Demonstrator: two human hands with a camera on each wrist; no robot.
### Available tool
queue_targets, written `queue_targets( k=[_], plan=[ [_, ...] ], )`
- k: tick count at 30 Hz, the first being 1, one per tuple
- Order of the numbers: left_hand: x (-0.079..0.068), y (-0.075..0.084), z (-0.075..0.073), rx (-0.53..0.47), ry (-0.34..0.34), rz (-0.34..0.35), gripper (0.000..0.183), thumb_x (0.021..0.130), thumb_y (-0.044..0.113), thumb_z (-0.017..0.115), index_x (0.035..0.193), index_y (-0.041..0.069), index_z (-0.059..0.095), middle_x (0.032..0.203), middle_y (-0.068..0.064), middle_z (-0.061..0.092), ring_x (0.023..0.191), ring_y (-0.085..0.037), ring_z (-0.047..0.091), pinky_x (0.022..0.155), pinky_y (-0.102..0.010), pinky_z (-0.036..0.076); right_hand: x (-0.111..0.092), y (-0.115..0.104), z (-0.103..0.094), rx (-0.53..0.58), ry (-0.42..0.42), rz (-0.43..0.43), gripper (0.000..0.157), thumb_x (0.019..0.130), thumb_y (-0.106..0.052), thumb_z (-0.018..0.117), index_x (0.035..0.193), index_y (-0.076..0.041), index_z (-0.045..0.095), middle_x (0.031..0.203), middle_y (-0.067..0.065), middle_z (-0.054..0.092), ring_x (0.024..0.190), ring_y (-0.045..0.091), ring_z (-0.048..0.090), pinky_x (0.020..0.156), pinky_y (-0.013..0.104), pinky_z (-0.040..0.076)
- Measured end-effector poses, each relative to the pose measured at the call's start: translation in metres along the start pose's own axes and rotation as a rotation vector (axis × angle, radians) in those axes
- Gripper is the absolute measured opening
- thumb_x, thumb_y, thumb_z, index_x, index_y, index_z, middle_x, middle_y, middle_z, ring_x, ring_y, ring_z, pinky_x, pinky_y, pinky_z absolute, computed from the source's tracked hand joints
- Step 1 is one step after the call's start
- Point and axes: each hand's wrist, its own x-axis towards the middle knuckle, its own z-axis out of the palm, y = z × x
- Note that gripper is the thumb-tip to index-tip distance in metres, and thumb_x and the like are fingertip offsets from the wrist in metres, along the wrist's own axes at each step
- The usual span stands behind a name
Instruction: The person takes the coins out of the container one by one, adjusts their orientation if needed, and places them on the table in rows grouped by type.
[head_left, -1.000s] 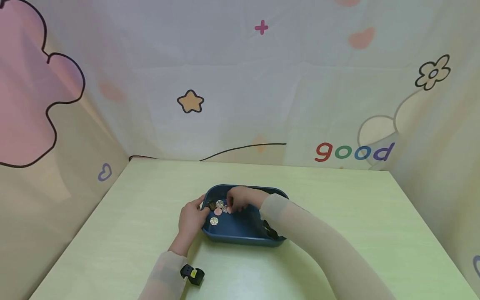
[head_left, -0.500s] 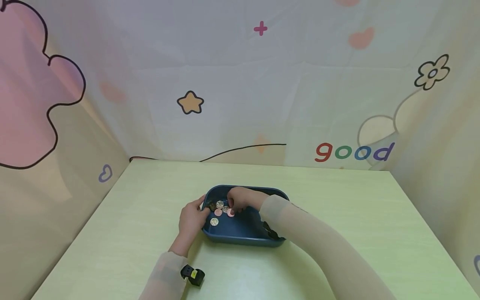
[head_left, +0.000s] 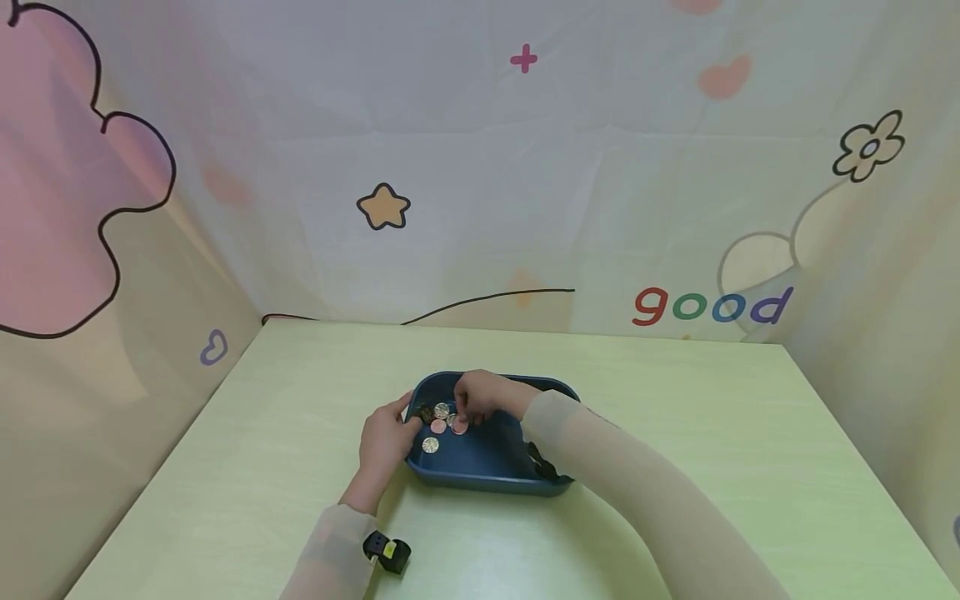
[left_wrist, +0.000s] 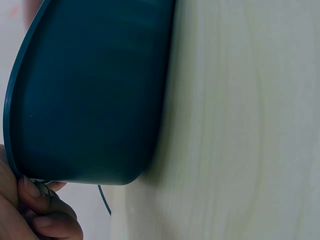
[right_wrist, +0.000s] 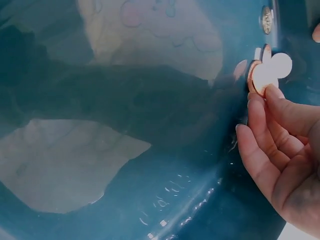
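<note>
“Hands first: what's each one up to?”

“Left hand (head_left: pixel 386 437) has the tray (head_left: pixel 487 483) by its left edge, thumb over the rim. Right hand (head_left: pixel 480 398) is down inside, pinching a copper-coloured coin (head_left: pixel 460 427) between thumb and fingers.”

“Has anything moved just now?”

“Very little. A second ago the right fingertips covered most of that coin; now more of its face shows below them. Left hand and tray have stayed where they were on the bench (head_left: pixel 300 458), well in from its left and right edges.”

“And the other coins?”

“Bunched toward the tray's left edge. One silvery coin (head_left: pixel 431 445) lies a little apart, closest to the near left corner. Another copper one (head_left: pixel 438 426) sits between it and a second silvery one (head_left: pixel 442 411). Some dark pieces (head_left: pixel 427 414), likely coins too, are right by the left thumb, too dim to count.”

“So what do you make of it?”

“I'd judge the work has narrowed to that single coin, with the left hand steadying the tray. Whether it's off the tray floor, I can't tell.”
</note>
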Motion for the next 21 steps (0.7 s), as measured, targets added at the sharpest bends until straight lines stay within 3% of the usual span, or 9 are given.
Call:
queue_targets(
  k=[12, 21],
  plan=[
    [0.0, 0.0, 0.001, 0.014, 0.001, 0.017, 0.058, 0.083, 0.011, 0.059, 0.141, 0.004, 0.061, 0.061, 0.004, 0.038, 0.053, -0.011, 0.034, 0.051, -0.025, 0.026, -0.014, -0.005, -0.028, 0.096, -0.029, -0.102, 0.01, 0.098, -0.006, 0.064, 0.095, -0.002, 0.072, 0.086, 0.009, 0.071, 0.068, 0.011, 0.063, 0.068, 0.027, 0.057],
    [-0.001, 0.0, 0.001, 0.002, 0.003, 0.008, 0.056, 0.085, 0.009, 0.059, 0.14, 0.003, 0.061, 0.061, 0.003, 0.039, 0.054, -0.012, 0.035, 0.05, -0.025, 0.027, -0.045, 0.001, -0.051, 0.229, 0.004, -0.132, 0.013, 0.097, -0.013, 0.066, 0.1, -0.002, 0.071, 0.085, 0.004, 0.068, 0.073, 0.01, 0.064, 0.075, 0.026, 0.059]
  ],
)
